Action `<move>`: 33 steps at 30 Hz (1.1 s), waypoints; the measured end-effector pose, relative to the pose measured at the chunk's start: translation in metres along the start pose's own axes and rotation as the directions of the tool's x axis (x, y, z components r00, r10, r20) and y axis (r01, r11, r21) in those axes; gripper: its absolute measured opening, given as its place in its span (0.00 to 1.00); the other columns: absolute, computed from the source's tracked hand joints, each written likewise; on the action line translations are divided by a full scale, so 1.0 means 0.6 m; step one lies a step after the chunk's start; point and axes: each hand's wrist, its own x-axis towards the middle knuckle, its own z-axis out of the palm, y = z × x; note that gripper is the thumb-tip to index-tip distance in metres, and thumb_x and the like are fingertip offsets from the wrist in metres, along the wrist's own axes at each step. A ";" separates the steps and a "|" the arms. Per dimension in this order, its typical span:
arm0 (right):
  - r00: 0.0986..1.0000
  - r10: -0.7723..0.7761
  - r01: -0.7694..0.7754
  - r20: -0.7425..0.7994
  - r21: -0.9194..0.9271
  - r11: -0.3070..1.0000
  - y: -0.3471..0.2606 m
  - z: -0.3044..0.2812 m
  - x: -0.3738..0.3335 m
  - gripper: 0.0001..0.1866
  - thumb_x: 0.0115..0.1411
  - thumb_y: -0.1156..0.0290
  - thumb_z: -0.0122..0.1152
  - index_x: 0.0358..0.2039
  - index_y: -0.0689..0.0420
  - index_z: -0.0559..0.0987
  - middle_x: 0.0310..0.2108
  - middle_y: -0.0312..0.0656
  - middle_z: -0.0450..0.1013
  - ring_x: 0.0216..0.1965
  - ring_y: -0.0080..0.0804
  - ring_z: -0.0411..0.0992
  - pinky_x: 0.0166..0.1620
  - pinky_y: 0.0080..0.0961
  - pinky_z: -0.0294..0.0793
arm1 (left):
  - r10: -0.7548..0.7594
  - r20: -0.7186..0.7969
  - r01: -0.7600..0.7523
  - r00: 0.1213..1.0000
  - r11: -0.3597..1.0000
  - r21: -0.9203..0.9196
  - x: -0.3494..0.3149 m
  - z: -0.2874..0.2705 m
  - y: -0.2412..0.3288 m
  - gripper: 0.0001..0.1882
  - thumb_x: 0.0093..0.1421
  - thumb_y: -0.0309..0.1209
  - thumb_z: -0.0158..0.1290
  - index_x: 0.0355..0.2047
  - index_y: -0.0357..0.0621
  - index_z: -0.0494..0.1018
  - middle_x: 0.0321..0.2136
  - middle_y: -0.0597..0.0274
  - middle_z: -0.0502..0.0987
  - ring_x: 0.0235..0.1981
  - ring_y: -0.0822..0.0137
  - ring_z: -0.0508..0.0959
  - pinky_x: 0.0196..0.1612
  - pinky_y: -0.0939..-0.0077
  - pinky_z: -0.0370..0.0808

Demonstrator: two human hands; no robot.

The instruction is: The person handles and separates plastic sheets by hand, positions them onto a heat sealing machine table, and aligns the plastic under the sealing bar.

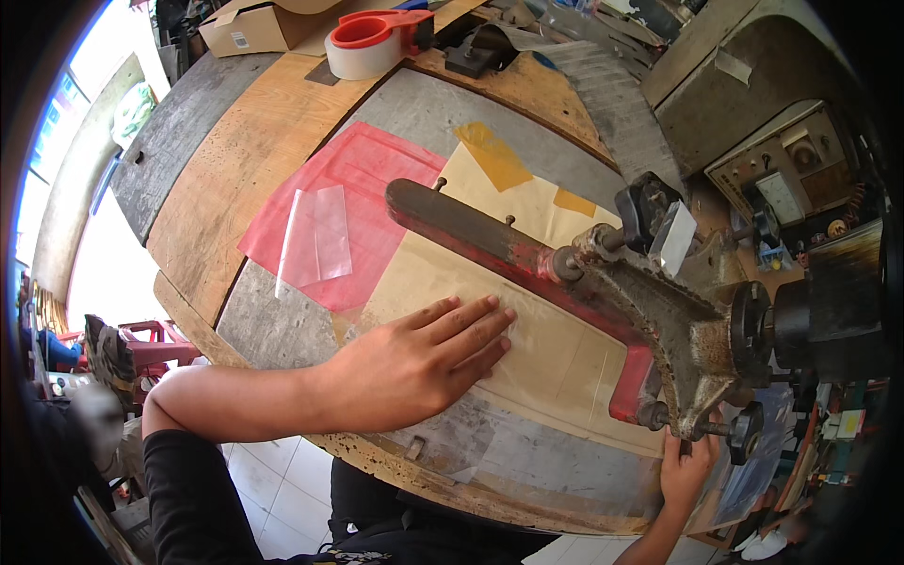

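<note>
Left hand (435, 363) lay flat, gripping nothing, on tan rectangular sheet (565, 353) before long red metal bar (471, 240) | right hand (688, 468) was beside bar's near end, grip unclear

7–8 o'clock: black sleeve (193, 499), ends near elbow. 6 o'clock: black top (452, 546), pale print (363, 556). Left hand (433, 363), right hand (686, 468): bare.

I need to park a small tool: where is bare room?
Barest is the brown wooden plank, between the weathered grey plank and the translucent red plastic sheet. Crowded: the flat tan sheet, under the left hand and the red-and-black metal arm.
</note>
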 end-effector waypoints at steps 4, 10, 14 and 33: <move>0.996 0.083 -0.082 0.013 -0.027 0.996 -0.014 -0.001 -0.002 0.21 0.62 0.78 0.68 0.55 0.67 0.80 0.68 0.64 0.66 0.70 0.65 0.64 0.67 0.48 0.66 | 0.006 0.002 -0.006 1.000 1.000 -0.003 0.002 -0.001 -0.001 0.26 0.64 0.32 0.56 0.60 0.33 0.75 0.67 0.43 0.71 0.69 0.47 0.72 0.66 0.54 0.78; 1.000 0.013 -0.013 -0.011 0.045 0.999 -0.003 0.000 0.004 0.20 0.62 0.78 0.68 0.55 0.66 0.81 0.69 0.65 0.66 0.72 0.66 0.62 0.68 0.49 0.65 | -0.020 -0.005 0.019 1.000 1.000 -0.019 0.004 0.002 -0.001 0.24 0.63 0.31 0.56 0.59 0.34 0.74 0.69 0.42 0.69 0.68 0.47 0.73 0.65 0.55 0.77; 1.000 0.013 -0.012 -0.024 0.064 0.998 0.001 0.004 0.000 0.20 0.62 0.78 0.68 0.55 0.65 0.81 0.69 0.65 0.65 0.72 0.66 0.62 0.68 0.49 0.65 | -0.018 -0.002 0.018 1.000 1.000 -0.020 0.006 0.002 -0.001 0.24 0.62 0.31 0.56 0.58 0.35 0.74 0.69 0.42 0.69 0.67 0.48 0.74 0.65 0.54 0.76; 0.999 0.034 -0.032 -0.030 0.063 0.998 0.033 0.013 -0.010 0.20 0.61 0.80 0.68 0.54 0.69 0.79 0.68 0.63 0.66 0.68 0.62 0.66 0.65 0.44 0.69 | -0.014 0.024 0.014 1.000 1.000 0.010 0.007 -0.002 0.000 0.24 0.63 0.31 0.55 0.59 0.35 0.73 0.69 0.43 0.69 0.67 0.49 0.73 0.66 0.55 0.74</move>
